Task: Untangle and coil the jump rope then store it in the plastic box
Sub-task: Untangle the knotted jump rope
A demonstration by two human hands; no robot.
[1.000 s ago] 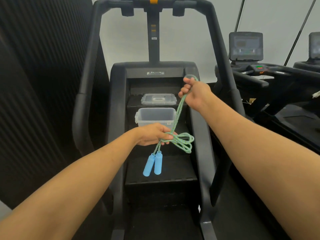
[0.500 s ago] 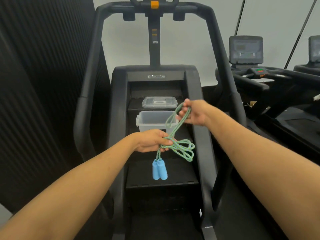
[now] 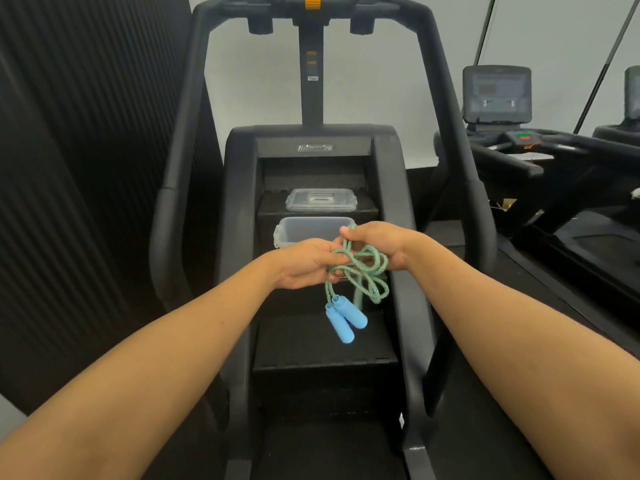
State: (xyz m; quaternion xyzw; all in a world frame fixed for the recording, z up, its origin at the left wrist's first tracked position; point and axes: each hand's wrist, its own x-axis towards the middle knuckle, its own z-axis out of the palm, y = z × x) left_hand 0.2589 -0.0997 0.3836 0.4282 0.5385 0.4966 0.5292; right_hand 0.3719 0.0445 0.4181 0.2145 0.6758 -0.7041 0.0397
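With the left hand [image 3: 304, 263] pinching the green braided jump rope [image 3: 367, 271] and the right hand [image 3: 377, 245] clenched on its loops before the clear plastic box [image 3: 301, 232], lay each turn evenly, blue cylindrical handles [image 3: 344, 318] hanging free

green jump rope [image 3: 360, 271] looped, open plastic box [image 3: 304, 233] behind

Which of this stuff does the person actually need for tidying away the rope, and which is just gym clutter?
For the job:
green braided jump rope with blue handles, gripped by left hand and right hand
open clear plastic box
clear plastic lid on the step above

Just there:
black stair-climber machine
treadmill console screen on the right
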